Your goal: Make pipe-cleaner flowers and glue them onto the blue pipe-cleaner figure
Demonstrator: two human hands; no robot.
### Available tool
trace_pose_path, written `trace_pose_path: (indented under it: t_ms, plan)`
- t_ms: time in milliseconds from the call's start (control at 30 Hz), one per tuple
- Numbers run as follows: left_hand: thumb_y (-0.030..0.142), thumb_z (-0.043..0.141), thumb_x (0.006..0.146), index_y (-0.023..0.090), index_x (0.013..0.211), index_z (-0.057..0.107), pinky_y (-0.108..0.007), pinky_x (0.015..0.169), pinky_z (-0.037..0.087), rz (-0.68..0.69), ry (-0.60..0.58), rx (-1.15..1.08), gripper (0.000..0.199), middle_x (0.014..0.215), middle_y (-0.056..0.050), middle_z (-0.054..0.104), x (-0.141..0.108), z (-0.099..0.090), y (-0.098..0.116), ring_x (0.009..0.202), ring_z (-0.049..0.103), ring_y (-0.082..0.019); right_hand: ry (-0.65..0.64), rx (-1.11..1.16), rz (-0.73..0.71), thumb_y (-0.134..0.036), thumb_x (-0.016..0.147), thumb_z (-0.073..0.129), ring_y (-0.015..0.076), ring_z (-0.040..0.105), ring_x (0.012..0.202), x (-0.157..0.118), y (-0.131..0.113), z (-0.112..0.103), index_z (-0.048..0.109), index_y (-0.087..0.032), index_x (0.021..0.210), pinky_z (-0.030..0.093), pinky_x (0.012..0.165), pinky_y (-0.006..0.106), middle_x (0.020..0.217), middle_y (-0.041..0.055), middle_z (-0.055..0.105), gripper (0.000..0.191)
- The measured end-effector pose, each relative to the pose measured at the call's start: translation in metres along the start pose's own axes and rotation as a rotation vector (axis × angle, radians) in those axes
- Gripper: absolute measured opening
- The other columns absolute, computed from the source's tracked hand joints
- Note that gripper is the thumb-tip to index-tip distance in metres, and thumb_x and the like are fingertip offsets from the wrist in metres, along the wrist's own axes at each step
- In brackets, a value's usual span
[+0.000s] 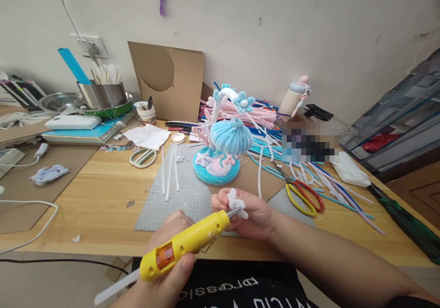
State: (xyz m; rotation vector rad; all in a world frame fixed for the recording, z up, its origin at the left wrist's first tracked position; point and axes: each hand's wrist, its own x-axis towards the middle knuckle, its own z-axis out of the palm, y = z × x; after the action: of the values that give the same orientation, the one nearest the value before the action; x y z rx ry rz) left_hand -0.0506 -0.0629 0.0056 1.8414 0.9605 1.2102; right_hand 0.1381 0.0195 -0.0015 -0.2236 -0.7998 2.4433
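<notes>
My left hand (pixel 172 239) is wrapped round a yellow hot glue gun (pixel 192 239), with a clear glue stick (pixel 117 287) poking out of its back end. The gun's metal nozzle meets the middle of a small white fuzzy flower (pixel 237 203). Pinched in the fingers of my right hand (pixel 254 214), that flower has its petals spread. Just beyond stands a fuzzy lamp-like piece with a light-blue pleated shade (pixel 232 136), a curved white stem and blue flowers. Its round blue base (pixel 215 173) carries pink and white shapes.
A grey cutting mat (pixel 151 211) bears several glue sticks (pixel 170 173). Red-and-yellow scissors (pixel 304 195) lie right, near scattered pipe cleaners (pixel 254 115). Pale-handled scissors (pixel 142 157), a white cloth (pixel 147 136) and a cardboard sheet (pixel 189 83) are further back. A bottle (pixel 294 97) stands by the wall.
</notes>
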Motion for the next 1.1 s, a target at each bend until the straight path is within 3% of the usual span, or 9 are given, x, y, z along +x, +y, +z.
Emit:
trace_pose_path:
  t_ms: [667, 1100]
  plan:
    - [0.051, 0.035, 0.094, 0.023, 0.075, 0.052, -0.034, 0.057, 0.031, -0.059, 0.037, -0.001, 0.037, 0.067, -0.002, 0.046, -0.0037, 0.0003, -0.0026, 0.064, 0.043, -0.019, 0.02, 0.018, -0.015, -0.028, 0.075, 0.07, 0.0067, 0.031, 0.056, -0.0017, -0.002, 0.0017, 0.055, -0.014, 0.07, 0.017, 0.047, 0.018, 0.072, -0.0014, 0.039, 0.021]
    - [0.05, 0.033, 0.094, 0.023, 0.073, 0.049, -0.033, 0.058, 0.031, -0.018, 0.008, 0.047, 0.038, 0.065, -0.001, 0.046, 0.0009, 0.0004, 0.001, 0.063, 0.043, -0.019, 0.009, -0.012, -0.036, -0.033, 0.078, 0.068, 0.0075, 0.03, 0.058, -0.0006, -0.0017, -0.0002, 0.052, -0.015, 0.069, 0.019, 0.045, 0.017, 0.071, -0.0017, 0.035, 0.026]
